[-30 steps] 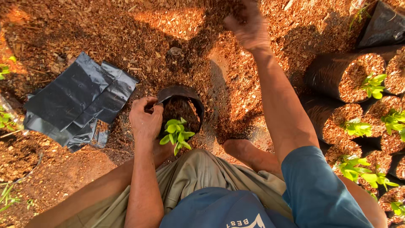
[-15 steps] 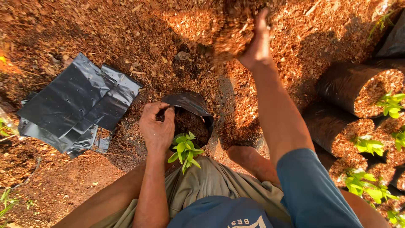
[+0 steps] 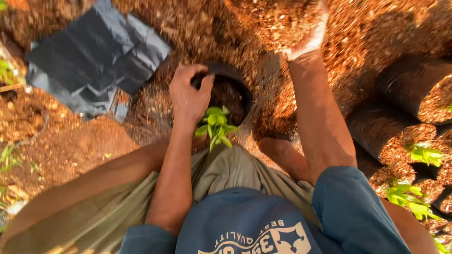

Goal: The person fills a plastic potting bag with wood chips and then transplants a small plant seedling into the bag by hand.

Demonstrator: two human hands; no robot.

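Observation:
A black plastic grow bag (image 3: 240, 87) stands on the ground between my legs, partly filled with dark soil. My left hand (image 3: 189, 96) grips its near rim and keeps it open, with a small green seedling (image 3: 215, 124) right beside my wrist. My right hand (image 3: 308, 35) is stretched out to the far side, cupped around a heap of reddish wood-chip soil (image 3: 278, 19) that it lifts off the pile. How tightly the right fingers close is blurred.
A stack of flat black grow bags (image 3: 89, 61) lies to the left on the soil. Filled bags with seedlings (image 3: 414, 155) stand in rows at the right. My bare foot (image 3: 282, 153) rests beside the open bag. Loose chip soil covers the ground ahead.
My right hand has scooped up a heap of soil and raised it from the pile. The left hand keeps its hold on the bag's rim. The view has shifted closer.

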